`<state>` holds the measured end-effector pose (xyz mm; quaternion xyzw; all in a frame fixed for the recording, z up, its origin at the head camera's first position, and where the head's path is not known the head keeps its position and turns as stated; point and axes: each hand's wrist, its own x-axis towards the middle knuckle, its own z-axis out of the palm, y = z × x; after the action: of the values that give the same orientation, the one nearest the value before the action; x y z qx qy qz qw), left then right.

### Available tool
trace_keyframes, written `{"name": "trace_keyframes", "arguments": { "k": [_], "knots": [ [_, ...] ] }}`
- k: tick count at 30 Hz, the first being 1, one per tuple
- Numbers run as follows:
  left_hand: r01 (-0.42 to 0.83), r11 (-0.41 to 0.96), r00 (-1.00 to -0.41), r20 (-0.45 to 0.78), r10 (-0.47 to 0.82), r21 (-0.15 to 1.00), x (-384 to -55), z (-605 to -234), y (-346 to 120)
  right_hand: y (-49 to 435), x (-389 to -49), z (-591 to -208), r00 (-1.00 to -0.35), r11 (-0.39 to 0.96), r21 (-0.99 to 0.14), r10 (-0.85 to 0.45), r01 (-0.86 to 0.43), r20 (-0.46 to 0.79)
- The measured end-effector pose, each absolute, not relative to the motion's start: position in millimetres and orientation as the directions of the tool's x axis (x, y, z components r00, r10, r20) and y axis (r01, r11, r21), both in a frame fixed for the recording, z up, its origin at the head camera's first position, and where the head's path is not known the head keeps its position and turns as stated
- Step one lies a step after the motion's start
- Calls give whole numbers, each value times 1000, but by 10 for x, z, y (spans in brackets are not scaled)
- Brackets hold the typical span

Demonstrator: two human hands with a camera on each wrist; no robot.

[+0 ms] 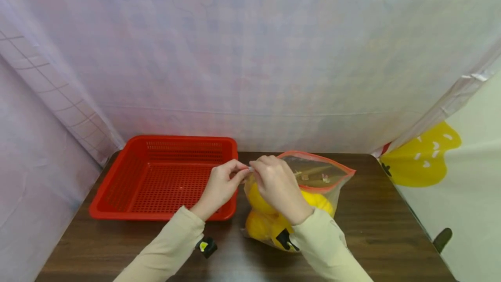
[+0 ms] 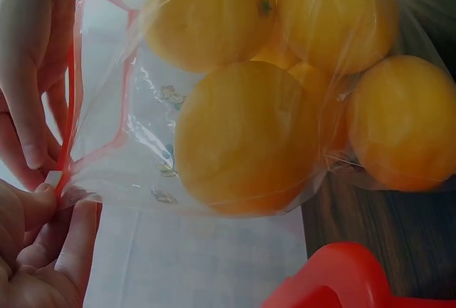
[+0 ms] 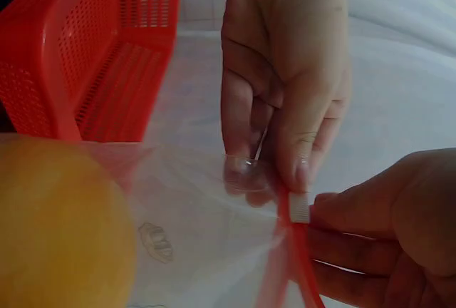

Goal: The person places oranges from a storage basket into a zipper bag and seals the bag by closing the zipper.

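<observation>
A clear plastic zip bag (image 1: 315, 176) with a red zip edge stands on the table, its mouth spread wide on the right side. Inside are several round yellow-orange fruits (image 2: 246, 137) that look like oranges. At the bag's left corner, my left hand (image 1: 221, 184) pinches the zip end between thumb and fingers. My right hand (image 1: 275, 182) meets it there, thumb and fingers gripping the zip edge at the small white slider (image 3: 299, 208). In the head view the right hand covers part of the bag and fruits.
A red perforated plastic basket (image 1: 162, 190) sits left of the bag, close beside it. Both stand on a dark wooden table (image 1: 375, 229). A pale patterned curtain (image 1: 242, 64) hangs behind the table, and a yellow printed shape (image 1: 422, 160) shows on the right side.
</observation>
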<state>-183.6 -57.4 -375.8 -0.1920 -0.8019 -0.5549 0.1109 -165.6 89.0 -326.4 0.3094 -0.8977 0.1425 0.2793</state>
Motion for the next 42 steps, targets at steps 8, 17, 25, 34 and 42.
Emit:
{"name": "trace_keyframes", "arguments": {
  "k": [8, 17, 25, 34, 42],
  "knots": [
    [457, 319, -889, 413, 198, 831, -1827, -3736, -518, 942, -1697, -3317, -677, 810, -77, -430, -582, 598],
    [505, 320, -862, 455, 222, 801, -1818, -3705, -506, 1001, -1668, -3277, -711, 843, -32, -432, -537, 554],
    [485, 352, -874, 436, 213, 801, -1814, -3714, -573, 1190, -1629, -3281, -688, 858, 52, -444, -510, 575],
    [462, 327, -886, 417, 201, 824, -1825, -3718, -602, 1592, -1550, -3293, -672, 864, 89, -446, -495, 591],
    [440, 355, -898, 400, 185, 825, -1831, -3741, -668, 1968, -1485, -3249, -700, 885, 78, -415, -459, 582]
  ]
}}
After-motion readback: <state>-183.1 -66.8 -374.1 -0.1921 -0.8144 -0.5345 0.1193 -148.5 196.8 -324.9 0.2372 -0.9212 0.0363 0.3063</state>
